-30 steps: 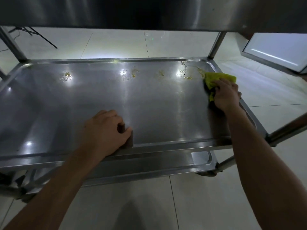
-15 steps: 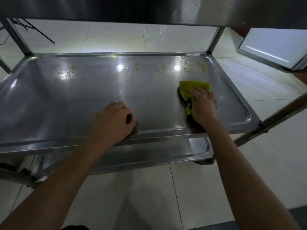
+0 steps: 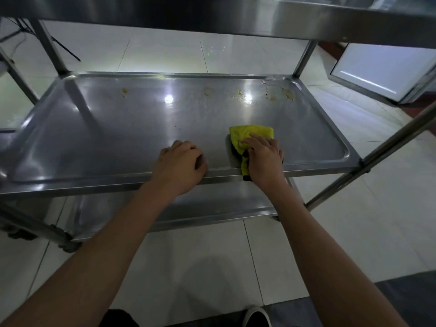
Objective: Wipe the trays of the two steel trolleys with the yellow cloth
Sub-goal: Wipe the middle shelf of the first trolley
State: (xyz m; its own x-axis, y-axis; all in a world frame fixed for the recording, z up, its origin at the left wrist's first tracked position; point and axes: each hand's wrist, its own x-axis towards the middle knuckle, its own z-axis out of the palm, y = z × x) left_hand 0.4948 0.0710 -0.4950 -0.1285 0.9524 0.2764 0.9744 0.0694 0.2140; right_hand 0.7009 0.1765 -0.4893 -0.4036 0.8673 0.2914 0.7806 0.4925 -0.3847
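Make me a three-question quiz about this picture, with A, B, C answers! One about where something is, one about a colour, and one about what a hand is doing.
1. Where on the middle tray are the brownish food stains?
A. Along the far edge
B. Along the near edge
C. Under the left hand

2. What colour is the cloth?
A. Red
B. Yellow
C. White

3. What is the right hand doing?
A. Hanging in the air
B. Pointing at the floor
C. Pressing the cloth on the tray

Answers:
1. A, the stains sit in a row near the tray's back rim.
2. B, the cloth is bright yellow against the grey steel.
3. C, its fingers lie on top of the cloth, which rests on the tray near the front edge, while the left hand rests at the front rim.
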